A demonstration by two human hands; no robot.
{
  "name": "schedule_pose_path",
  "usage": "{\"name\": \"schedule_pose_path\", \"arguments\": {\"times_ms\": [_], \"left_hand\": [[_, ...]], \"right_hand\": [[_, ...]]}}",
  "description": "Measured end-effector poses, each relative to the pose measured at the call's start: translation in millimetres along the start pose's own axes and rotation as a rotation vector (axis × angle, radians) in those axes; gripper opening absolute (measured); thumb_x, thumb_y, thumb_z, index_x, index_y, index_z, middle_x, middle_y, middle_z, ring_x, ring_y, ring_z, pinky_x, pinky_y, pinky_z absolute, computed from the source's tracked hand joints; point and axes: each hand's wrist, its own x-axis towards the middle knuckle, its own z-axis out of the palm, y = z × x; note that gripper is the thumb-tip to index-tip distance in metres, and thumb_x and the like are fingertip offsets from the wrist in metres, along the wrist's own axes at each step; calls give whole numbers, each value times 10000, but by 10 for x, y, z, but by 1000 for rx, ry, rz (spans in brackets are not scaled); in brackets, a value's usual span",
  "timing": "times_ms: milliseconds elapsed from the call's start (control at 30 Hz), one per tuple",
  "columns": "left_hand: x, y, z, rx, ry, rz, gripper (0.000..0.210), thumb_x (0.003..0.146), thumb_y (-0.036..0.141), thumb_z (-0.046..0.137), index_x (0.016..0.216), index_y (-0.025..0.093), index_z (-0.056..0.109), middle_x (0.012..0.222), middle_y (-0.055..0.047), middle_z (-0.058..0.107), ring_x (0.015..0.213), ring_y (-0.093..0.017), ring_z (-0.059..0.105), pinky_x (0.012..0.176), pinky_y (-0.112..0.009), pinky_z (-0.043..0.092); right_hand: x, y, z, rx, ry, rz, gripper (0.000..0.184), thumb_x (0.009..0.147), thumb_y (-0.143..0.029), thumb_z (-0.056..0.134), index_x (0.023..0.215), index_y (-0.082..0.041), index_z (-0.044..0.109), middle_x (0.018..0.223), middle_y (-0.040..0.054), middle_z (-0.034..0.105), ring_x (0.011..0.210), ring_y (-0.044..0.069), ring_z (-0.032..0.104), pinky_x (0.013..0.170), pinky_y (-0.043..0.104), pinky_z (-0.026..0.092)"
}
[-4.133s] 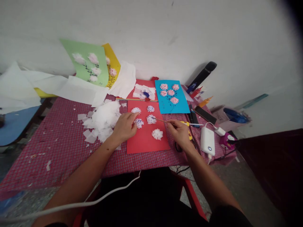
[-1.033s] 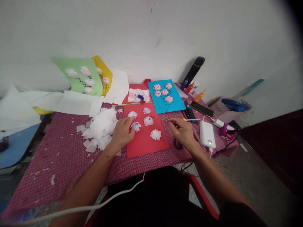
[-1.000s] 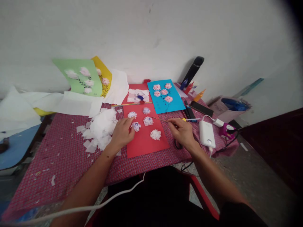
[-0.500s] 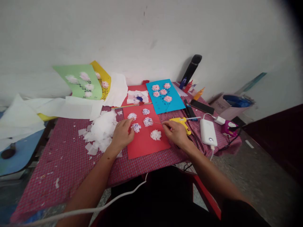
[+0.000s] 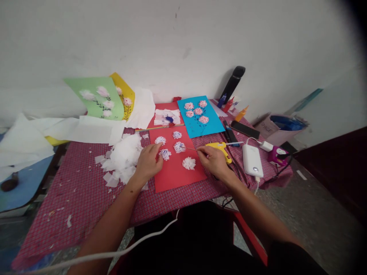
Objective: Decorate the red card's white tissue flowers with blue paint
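A red paper sheet (image 5: 174, 177) lies in front of me, bearing several crumpled tissue-paper flowers. Most are dabbed with blue; the plain white flower (image 5: 189, 163) sits lower right. My right hand (image 5: 213, 161) pinches a thin paintbrush (image 5: 190, 149), its tip at the blue-dabbed flower (image 5: 179, 147) in the middle. Resting on the sheet's left edge, my left hand (image 5: 149, 162) has its fingers spread beside two flowers and holds nothing. Behind the sheet, blue paint (image 5: 169, 119) sits on a stained white paper (image 5: 159, 118).
White tissue pieces (image 5: 126, 154) are heaped left. A blue card (image 5: 195, 128) with pink-dabbed flowers lies behind. To the right are a yellow glue gun (image 5: 219, 146), a white power bank (image 5: 252, 160), cables and paint tubes (image 5: 241, 114). A green card (image 5: 91, 89) leans on the wall.
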Motion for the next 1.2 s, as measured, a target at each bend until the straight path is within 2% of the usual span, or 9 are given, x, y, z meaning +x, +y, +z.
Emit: {"name": "schedule_pose_path", "arguments": {"times_ms": [500, 833, 1200], "left_hand": [[-7, -2, 14, -21, 10, 0, 494, 945, 204, 523, 1437, 196, 565, 1350, -120, 682, 1266, -286, 628, 1131, -456, 485], [-1, 9, 7, -19, 3, 1, 494, 939, 204, 517, 1430, 194, 565, 1340, -128, 686, 1254, -300, 632, 1107, -479, 504], [-3, 9, 6, -10, 7, 8, 510, 921, 190, 531, 1429, 189, 561, 1342, -127, 685, 1242, -302, 636, 1099, -478, 509]], "right_hand": [[-12, 68, -59, 17, 12, 25, 208, 956, -275, 602, 988, -253, 806, 960, 56, 824, 872, 245, 767, 810, 353, 565], [-12, 58, -60, 6, -11, -9, 204, 959, -258, 595, 966, -242, 798, 938, 58, 820, 849, 238, 764, 797, 349, 560], [-7, 88, -62, 4, 45, 3, 208, 960, -280, 597, 970, -249, 803, 967, 62, 824, 889, 247, 773, 817, 357, 571]]}}
